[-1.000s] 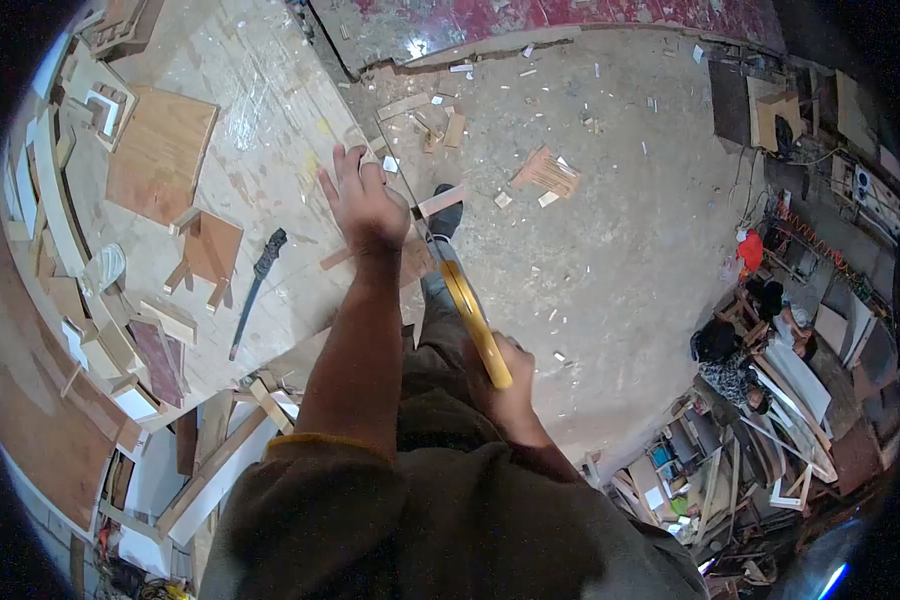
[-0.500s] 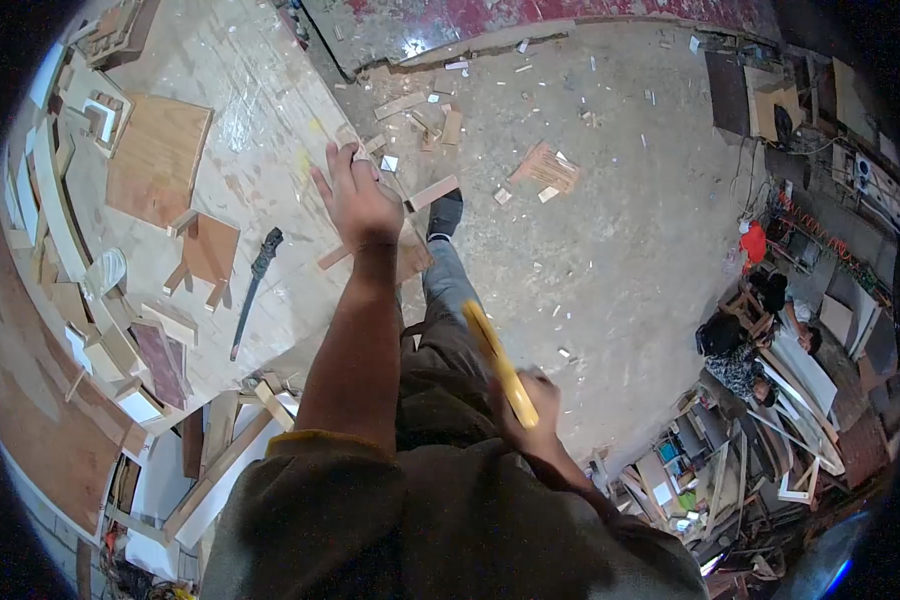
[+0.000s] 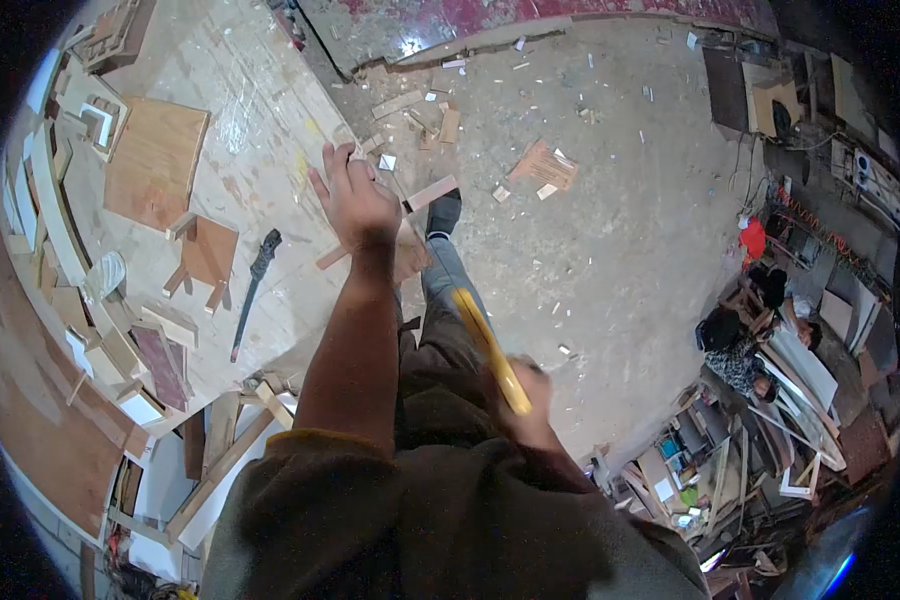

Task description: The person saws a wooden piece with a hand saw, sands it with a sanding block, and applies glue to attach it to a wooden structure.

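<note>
My left hand (image 3: 360, 200) lies palm down at the table's edge, its fingers apart and stretched out. Beneath it, a narrow wooden strip (image 3: 432, 194) runs crosswise, one end jutting past the edge over the floor. Another piece of wood (image 3: 410, 258) shows beside my wrist. In front of my body, my right hand (image 3: 527, 400) is closed round a long yellow tool (image 3: 492, 350) that looks like a hand saw seen edge-on. Its yellow part slants up and left toward the table edge; the blade is hard to make out.
On the table lie a dark-handled tool (image 3: 255, 290), a small wooden piece with legs (image 3: 210, 248) and a plywood panel (image 3: 157, 155). Wood offcuts (image 3: 545, 165) litter the floor. A person (image 3: 732, 350) crouches at the right among stacked boards. My foot (image 3: 444, 214) stands below the strip.
My right hand and the yellow tool have shifted slightly up and left. My left hand and the wooden strip stay in place.
</note>
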A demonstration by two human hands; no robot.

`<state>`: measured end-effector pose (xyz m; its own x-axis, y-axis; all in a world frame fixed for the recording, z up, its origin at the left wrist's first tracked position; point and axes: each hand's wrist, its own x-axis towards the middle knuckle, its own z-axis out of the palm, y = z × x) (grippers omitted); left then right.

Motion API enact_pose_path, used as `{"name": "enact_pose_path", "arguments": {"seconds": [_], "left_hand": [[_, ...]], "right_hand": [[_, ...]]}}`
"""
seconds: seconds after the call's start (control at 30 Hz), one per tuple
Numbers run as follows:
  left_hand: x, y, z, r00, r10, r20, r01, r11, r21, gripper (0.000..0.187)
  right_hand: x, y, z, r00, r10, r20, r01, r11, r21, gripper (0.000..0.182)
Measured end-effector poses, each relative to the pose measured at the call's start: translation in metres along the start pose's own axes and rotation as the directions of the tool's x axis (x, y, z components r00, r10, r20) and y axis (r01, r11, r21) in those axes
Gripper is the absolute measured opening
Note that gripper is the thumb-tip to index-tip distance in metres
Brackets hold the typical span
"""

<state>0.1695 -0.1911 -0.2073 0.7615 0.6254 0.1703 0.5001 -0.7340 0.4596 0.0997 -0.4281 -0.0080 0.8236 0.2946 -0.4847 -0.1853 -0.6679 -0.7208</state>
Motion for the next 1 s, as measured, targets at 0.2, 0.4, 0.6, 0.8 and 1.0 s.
{"name": "enact_pose_path", "arguments": {"seconds": [0.2, 0.4, 0.6, 0.8, 1.0], "left_hand": [[-0.004, 0.001, 0.002, 0.999, -0.025, -0.023, 0.025, 1.0, 0.002, 0.013], [0.003, 0.001, 0.001, 1.0, -0.009, -0.02, 0.009, 1.0, 0.006, 0.013], [-0.005, 0.002, -0.001, 1.0, 0.012, -0.008, -0.011, 1.0, 0.024, 0.011], [-0.004, 0.001, 0.001, 1.0, -0.003, -0.021, 0.004, 0.999, 0.035, 0.011], [0.005, 0.001, 0.002, 0.999, -0.001, -0.033, 0.001, 1.0, 0.002, 0.012]], "right_hand": [[0.034, 0.017, 0.016, 0.998, -0.054, 0.042, 0.054, 0.998, -0.012, 0.009], [-0.001, 0.017, -0.004, 0.999, -0.013, 0.031, 0.013, 1.0, 0.011, 0.011], [-0.003, 0.024, 0.002, 0.999, 0.015, 0.028, -0.014, 0.999, -0.038, 0.012], [0.033, 0.033, 0.02, 0.993, -0.122, -0.006, 0.122, 0.992, -0.032, 0.011], [-0.002, 0.006, -0.014, 0.999, -0.025, 0.024, 0.027, 0.996, -0.081, 0.008]]}}
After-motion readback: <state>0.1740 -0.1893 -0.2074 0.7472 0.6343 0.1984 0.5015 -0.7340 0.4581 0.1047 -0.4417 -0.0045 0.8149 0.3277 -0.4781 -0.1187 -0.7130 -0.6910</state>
